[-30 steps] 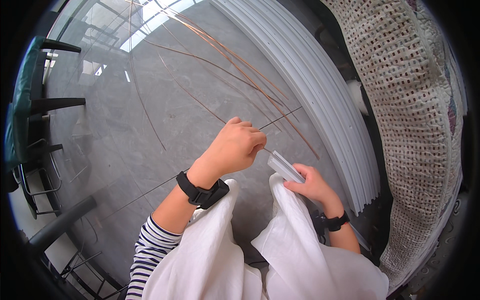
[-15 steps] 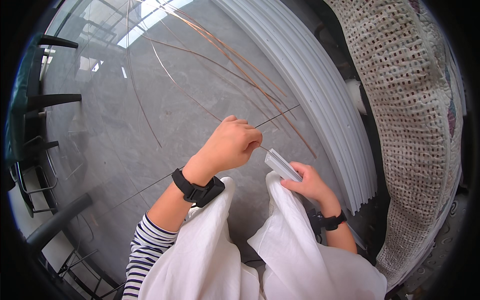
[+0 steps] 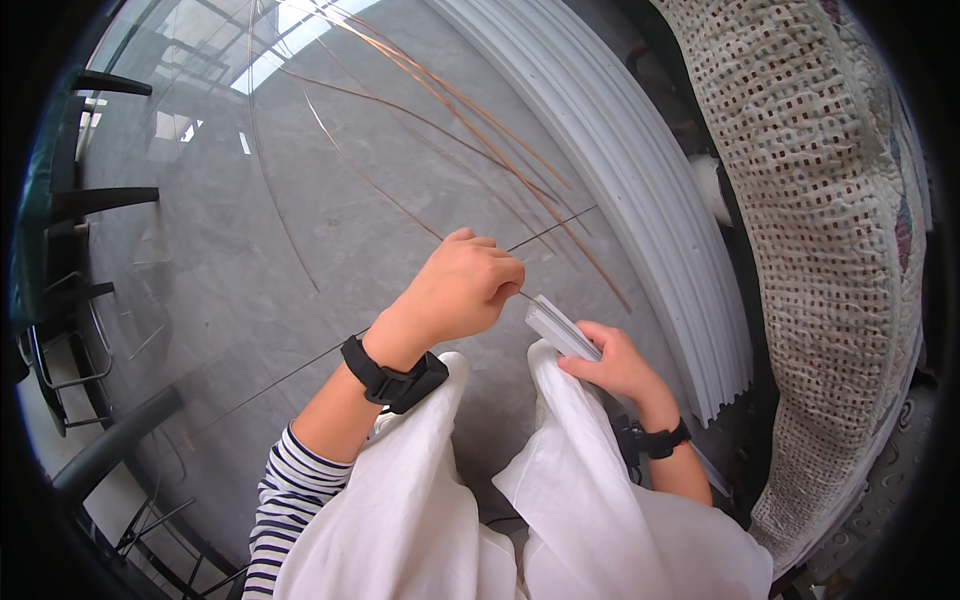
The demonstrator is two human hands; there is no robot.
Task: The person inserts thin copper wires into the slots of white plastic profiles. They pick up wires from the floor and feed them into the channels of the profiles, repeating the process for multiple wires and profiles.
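Observation:
My left hand (image 3: 468,285) is closed in a pinch over the grey floor, gripping a thin brown wire (image 3: 385,192). One length of the wire trails away to the far left across the floor. A short end pokes out past my fingers and meets the open end of a white channel strip (image 3: 562,328); how deep it sits inside I cannot tell. My right hand (image 3: 622,365) is wrapped round that strip, thumb on the near side and fingers on the far side. The strip runs back beneath my right forearm, partly hidden.
Several loose brown wires (image 3: 470,105) lie on the glossy floor ahead. A bundle of long white strips (image 3: 640,190) runs along the right, beside a quilted cover (image 3: 800,200). Dark chair legs (image 3: 105,203) stand at the left. White cloth (image 3: 420,500) covers my knees.

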